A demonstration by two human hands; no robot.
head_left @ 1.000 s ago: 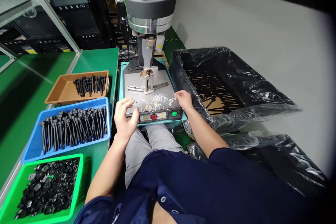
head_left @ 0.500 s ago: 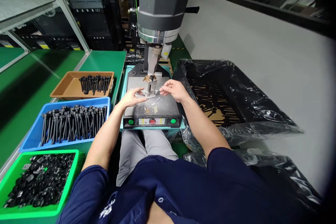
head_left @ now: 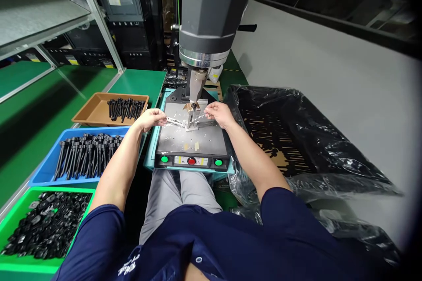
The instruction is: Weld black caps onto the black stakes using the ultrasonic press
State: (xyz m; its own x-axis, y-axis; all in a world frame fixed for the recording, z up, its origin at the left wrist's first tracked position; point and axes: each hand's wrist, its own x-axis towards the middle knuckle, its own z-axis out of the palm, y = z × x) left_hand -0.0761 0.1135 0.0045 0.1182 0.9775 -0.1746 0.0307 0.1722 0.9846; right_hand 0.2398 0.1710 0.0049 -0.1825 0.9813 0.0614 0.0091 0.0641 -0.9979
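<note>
My left hand is left of the metal fixture on the machine's base plate. Its fingers are closed at the outer end of a light, narrow metal strip that reaches toward the fixture's foot. Just right of the fixture, my right hand has thumb and fingers pinched together; whatever lies between them is too small to make out. A dark bolt-like head shows at the fixture's top, directly beneath the press tool.
Long black screw-like parts fill a blue bin and part of a brown tray. A green bin holds small black pieces. Green and red buttons line the base's front. A plastic-lined box with long parts stands right.
My left hand has moved left, away from the fixture, and its fingers have closed at the strip's end. My right hand stays beside the fixture. The camera view has shifted slightly.
</note>
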